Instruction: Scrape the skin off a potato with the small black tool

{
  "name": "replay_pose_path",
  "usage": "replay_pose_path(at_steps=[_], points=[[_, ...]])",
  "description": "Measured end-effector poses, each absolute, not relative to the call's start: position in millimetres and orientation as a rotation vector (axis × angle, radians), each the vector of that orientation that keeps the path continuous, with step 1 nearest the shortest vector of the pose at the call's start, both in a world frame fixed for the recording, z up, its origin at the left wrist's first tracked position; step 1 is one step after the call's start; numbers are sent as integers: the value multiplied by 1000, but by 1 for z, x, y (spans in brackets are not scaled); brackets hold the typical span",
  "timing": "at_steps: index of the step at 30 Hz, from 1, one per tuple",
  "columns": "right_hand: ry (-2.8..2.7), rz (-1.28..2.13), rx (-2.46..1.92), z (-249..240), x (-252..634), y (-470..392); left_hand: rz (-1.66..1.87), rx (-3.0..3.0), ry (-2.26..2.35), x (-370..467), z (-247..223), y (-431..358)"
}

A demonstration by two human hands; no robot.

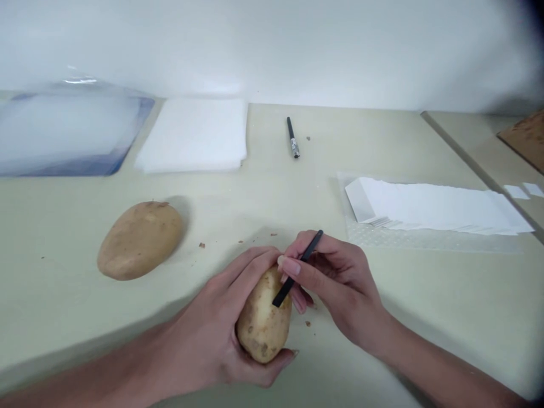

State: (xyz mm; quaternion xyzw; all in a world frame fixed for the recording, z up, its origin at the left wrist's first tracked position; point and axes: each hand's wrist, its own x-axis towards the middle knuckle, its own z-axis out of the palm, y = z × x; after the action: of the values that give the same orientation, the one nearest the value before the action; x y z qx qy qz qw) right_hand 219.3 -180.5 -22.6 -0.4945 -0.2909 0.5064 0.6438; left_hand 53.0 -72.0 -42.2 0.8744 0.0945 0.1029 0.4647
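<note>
Clasped potato (264,331) in left fingers (257,270); pinched slim black tool (283,292) in right fingers (313,277). Apparently cleared only a pale patch (266,296) beside these; left most skin (250,328) on, and second potato (140,242) unheld, leftward of both.

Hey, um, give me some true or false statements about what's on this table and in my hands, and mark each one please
1. Your left hand grips a potato. True.
2. Your right hand is empty. False: it holds a thin black tool.
3. A second potato lies on the table, left of the held one. True.
4. The pen-like object lies on the stack of white sheets. False: it lies on the table, to their right.
5. The white cards are on the right side of the view. True.
</note>
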Motion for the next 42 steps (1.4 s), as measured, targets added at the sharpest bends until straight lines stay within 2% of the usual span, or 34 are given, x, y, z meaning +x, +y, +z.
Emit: replay_pose_path(at_steps=[42], points=[[-588,1228,-1018,-27,215,-188,270,2148,226,53,-42,-72]])
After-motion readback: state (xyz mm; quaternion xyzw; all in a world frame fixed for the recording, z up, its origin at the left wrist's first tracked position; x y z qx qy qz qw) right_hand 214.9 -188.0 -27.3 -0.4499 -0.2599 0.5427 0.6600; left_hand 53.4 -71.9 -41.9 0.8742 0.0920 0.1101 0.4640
